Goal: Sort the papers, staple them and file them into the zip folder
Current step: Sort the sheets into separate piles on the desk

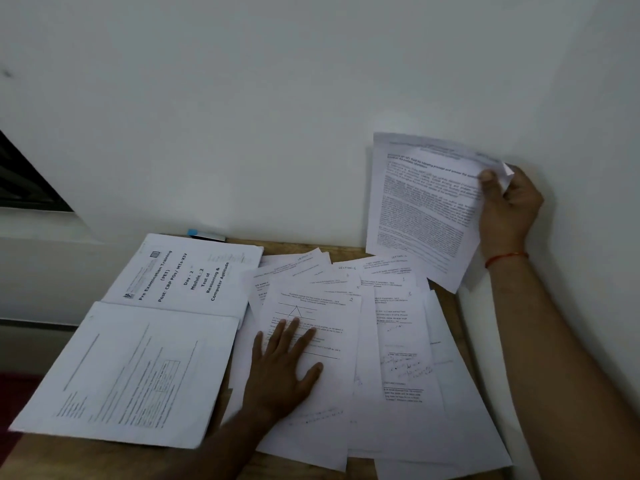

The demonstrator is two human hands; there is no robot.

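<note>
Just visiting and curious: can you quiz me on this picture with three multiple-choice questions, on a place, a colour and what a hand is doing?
1. Where is the titled booklet? A. left of the loose sheets B. right of them C. held up
2. The thread on the right wrist is: A. blue B. green C. red
3. The left hand is: A. gripping a stapler B. pressing flat on the loose sheets C. hanging idle
Answers: 1 A, it lies at their left; 2 C, a red band shows; 3 B, straight fingers lie on paper.
</note>
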